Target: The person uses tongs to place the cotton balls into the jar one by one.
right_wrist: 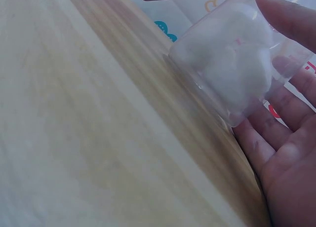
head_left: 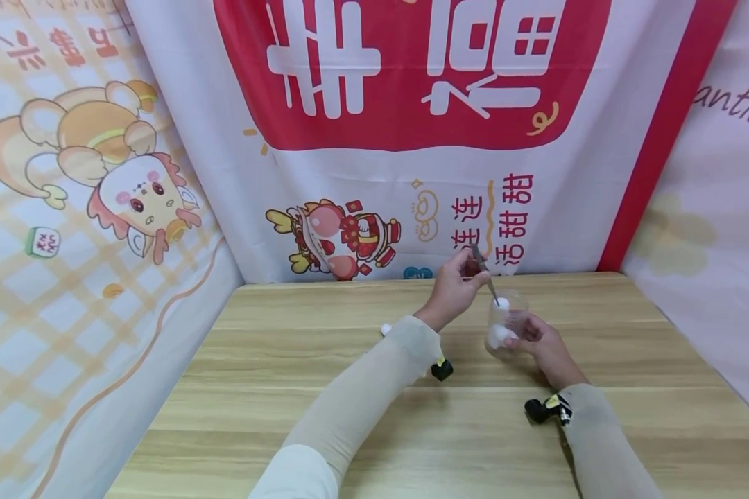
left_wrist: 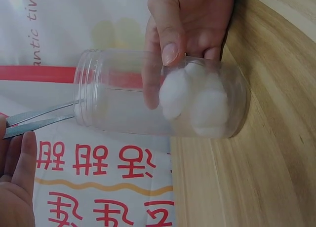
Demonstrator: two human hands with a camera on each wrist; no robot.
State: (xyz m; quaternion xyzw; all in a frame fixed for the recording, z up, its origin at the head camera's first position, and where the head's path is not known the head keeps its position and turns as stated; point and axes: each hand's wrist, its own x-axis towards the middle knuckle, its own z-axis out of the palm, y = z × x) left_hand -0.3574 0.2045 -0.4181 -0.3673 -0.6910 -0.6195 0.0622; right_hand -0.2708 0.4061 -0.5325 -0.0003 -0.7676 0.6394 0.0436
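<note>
My left hand (head_left: 452, 287) holds metal tweezers (head_left: 485, 274) at the mouth of a clear plastic jar (head_left: 517, 303). A white cotton ball (head_left: 502, 303) shows by the tweezer tips in the head view. In the left wrist view the two tweezer arms (left_wrist: 42, 123) stand apart at the threaded rim. My right hand (head_left: 546, 350) grips the jar low on its side, thumb and fingers around the wall. Several cotton balls (left_wrist: 195, 98) lie at the jar's bottom, also visible through the plastic in the right wrist view.
One loose cotton ball (head_left: 385, 329) lies on the wooden table (head_left: 299, 360), left of the jar and beside my left forearm. A printed cloth backdrop (head_left: 374, 173) hangs behind the table's far edge, with patterned cloth walls on both sides.
</note>
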